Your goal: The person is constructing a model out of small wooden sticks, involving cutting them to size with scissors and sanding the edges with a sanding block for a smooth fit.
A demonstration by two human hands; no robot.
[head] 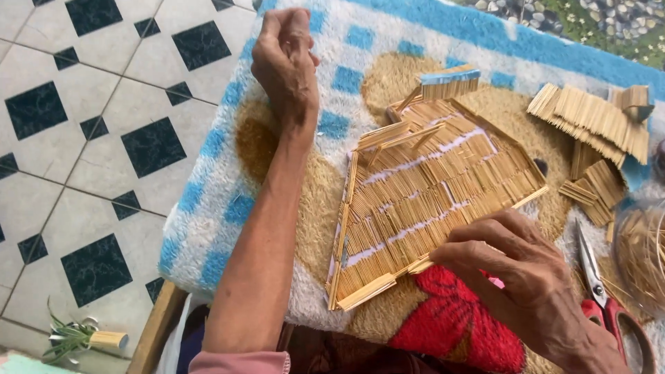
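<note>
bare forearms, seemingly a pink sleeve (239, 362) at the left elbow.

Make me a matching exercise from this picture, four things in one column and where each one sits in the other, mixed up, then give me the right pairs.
Things:
1. left hand
2. right hand
3. scissors
4. loose stick bundles

Places:
A. at the right edge, red handles toward the person
B. on the near right corner of the stick panel
C. raised, fingers closed, over the far left part of the towel
D. beyond the panel, upper right

Pairs: 1-C, 2-B, 3-A, 4-D
</note>
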